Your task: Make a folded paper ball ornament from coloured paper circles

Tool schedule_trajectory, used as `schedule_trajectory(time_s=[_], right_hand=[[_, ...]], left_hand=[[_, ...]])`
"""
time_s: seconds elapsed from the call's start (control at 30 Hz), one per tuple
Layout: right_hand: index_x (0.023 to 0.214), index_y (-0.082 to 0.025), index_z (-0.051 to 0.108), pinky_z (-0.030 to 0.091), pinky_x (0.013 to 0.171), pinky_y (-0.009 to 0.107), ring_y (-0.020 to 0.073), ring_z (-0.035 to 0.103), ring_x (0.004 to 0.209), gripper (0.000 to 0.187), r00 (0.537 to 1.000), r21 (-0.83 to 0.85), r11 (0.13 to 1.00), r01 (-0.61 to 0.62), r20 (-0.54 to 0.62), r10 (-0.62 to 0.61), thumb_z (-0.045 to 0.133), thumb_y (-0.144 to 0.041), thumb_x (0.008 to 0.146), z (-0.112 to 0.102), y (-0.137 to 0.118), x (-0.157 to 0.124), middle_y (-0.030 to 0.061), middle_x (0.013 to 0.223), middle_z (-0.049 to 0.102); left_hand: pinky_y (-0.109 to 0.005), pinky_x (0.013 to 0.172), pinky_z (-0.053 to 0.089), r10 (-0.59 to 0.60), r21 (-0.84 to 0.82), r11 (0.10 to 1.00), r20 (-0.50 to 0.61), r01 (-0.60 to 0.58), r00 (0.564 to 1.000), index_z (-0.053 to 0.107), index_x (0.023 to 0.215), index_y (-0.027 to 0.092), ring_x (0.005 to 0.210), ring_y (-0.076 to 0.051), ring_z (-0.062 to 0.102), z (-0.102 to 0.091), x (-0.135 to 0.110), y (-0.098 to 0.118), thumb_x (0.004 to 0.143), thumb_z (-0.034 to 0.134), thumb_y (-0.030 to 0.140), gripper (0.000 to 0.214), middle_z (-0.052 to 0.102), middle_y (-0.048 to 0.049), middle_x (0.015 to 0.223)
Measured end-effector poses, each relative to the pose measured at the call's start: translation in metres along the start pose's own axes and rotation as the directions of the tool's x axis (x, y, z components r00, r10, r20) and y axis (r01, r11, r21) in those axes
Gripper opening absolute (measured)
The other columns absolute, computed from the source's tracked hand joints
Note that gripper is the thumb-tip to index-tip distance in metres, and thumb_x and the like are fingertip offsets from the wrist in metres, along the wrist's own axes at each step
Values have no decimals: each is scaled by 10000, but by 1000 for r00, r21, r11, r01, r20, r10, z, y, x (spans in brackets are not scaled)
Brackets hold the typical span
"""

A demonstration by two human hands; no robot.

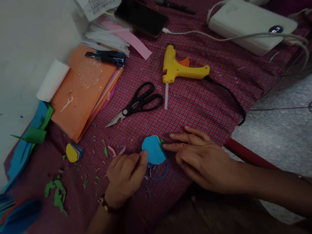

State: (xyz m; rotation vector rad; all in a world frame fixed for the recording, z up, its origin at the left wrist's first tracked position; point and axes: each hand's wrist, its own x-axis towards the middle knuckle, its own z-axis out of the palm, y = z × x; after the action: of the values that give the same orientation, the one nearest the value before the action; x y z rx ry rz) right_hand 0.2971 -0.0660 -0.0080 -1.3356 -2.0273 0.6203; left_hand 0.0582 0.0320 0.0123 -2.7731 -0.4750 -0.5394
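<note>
A blue paper piece [154,150] with a rounded outline lies between my two hands. My left hand [125,176] has its fingers curled in, with thumb and forefinger closed on the near left edge of the paper. My right hand [201,156] is stretched out flat from the right, fingers apart, its forefinger tip at the paper's right edge. Thin blue paper strips [166,172] curl just below the piece. Scissors [134,103] with black handles lie beyond, blades slightly apart. Past them rests a yellow glue gun [179,67] with a glue stick poking out.
Orange paper sheets [85,89] lie left, near a white roll [53,80] and a stack of yellow-topped cut pieces [73,152]. Green scraps [58,192] litter the checked cloth [140,66]. A phone [141,16] is cabled toward a white power bank [251,23].
</note>
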Motion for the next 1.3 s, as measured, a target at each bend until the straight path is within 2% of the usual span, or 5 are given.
schedule_trajectory(time_s=[0.73, 1.0, 1.3], right_hand=[[946, -213, 610, 219, 1143, 489, 221, 431, 1335, 112, 999, -23, 1000, 2, 51, -1, 523, -190, 878, 0, -1, 2, 1, 1316, 609], [931, -215, 599, 192, 1153, 480, 221, 430, 1331, 120, 999, -40, 999, 6, 54, -4, 507, -168, 870, 1, 0, 2, -18, 1335, 595], [904, -214, 581, 186, 1145, 478, 223, 426, 1325, 91, 997, -47, 999, 22, 69, -18, 499, -182, 880, -1, 2, -1, -31, 1338, 593]], left_hand=[[-281, 640, 393, 8, 7, 1000, -30, -8, 1000, 682, 949, 188, 599, -126, 540, 6, 3, 0, 830, 639, 128, 140, 606, -15, 692], [-291, 636, 378, 10, -1, 1000, 8, -10, 1000, 670, 978, 180, 623, -135, 539, 5, 3, 0, 806, 663, 106, 187, 614, -20, 726], [-290, 627, 371, 18, -24, 1000, -36, -19, 999, 670, 980, 176, 616, -128, 526, 8, 3, 0, 807, 655, 97, 190, 604, -11, 722]])
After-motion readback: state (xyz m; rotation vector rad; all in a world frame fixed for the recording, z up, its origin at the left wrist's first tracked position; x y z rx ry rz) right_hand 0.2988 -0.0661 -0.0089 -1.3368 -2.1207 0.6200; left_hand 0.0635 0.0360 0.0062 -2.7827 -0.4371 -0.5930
